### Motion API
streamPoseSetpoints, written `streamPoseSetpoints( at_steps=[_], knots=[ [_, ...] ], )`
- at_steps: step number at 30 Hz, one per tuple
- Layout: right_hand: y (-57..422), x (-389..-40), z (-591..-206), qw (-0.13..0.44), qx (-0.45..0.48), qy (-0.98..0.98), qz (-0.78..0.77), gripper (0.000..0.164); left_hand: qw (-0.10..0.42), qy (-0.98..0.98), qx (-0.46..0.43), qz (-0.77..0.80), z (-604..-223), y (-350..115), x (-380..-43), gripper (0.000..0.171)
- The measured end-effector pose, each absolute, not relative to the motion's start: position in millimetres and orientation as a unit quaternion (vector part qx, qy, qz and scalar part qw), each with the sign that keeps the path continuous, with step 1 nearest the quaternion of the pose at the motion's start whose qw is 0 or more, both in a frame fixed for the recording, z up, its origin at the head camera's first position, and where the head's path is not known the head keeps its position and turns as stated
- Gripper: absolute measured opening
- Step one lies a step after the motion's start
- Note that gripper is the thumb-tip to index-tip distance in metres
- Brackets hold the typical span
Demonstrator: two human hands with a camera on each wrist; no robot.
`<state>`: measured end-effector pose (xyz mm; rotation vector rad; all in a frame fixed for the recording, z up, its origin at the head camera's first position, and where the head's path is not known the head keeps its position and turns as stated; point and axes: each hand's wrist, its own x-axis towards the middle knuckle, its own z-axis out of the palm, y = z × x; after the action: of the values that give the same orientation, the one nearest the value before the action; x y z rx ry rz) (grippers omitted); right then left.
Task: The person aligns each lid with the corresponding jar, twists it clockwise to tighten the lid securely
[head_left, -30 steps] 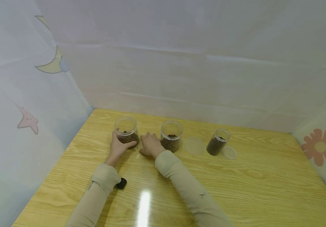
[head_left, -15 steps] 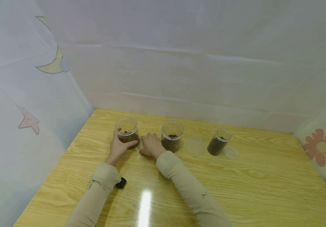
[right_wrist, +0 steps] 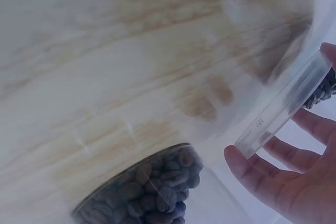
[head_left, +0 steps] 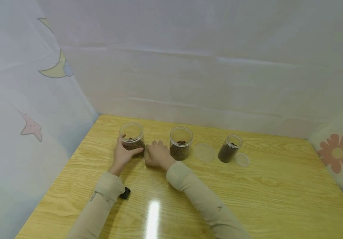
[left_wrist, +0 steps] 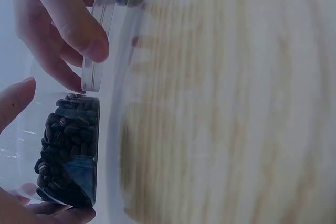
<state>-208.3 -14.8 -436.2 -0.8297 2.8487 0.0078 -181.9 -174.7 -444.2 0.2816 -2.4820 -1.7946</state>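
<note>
My left hand (head_left: pixel 122 154) grips the left clear jar (head_left: pixel 132 132) around its lower side, thumb in front. Dark beans (left_wrist: pixel 68 150) that look like coffee beans fill the jar's lower part, and its top is uncovered. Just right of it, my right hand (head_left: pixel 158 155) holds a clear round lid (right_wrist: pixel 283 106) by its edge. In the left wrist view the lid (left_wrist: pixel 100 51) stands on edge between thumb and fingers, beside the jar. A second uncovered jar of beans (head_left: pixel 180 151) stands right behind the right hand; its beans (right_wrist: pixel 152 187) also show in the right wrist view.
A flat clear lid (head_left: pixel 205 152) lies right of the middle jar. Farther right are a narrower open jar (head_left: pixel 227 153) with dark contents and a small lid (head_left: pixel 242 160). A small black object (head_left: pixel 125 193) lies by the left sleeve on the wooden table (head_left: pixel 264 199).
My right hand has tilted and shifted slightly left, with the lid's edge coming closer to the left jar. The left hand and its jar have moved a little left.
</note>
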Motion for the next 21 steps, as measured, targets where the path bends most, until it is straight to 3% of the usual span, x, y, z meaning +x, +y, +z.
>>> streamPoseSetpoints(
  at_steps=[21],
  knots=[
    [-1.2,-182.9,-415.5,0.05,-0.282,0.958,0.008,0.071,0.027,-0.832,0.079,-0.549,-436.3,-185.6,-156.6,0.1]
  ],
)
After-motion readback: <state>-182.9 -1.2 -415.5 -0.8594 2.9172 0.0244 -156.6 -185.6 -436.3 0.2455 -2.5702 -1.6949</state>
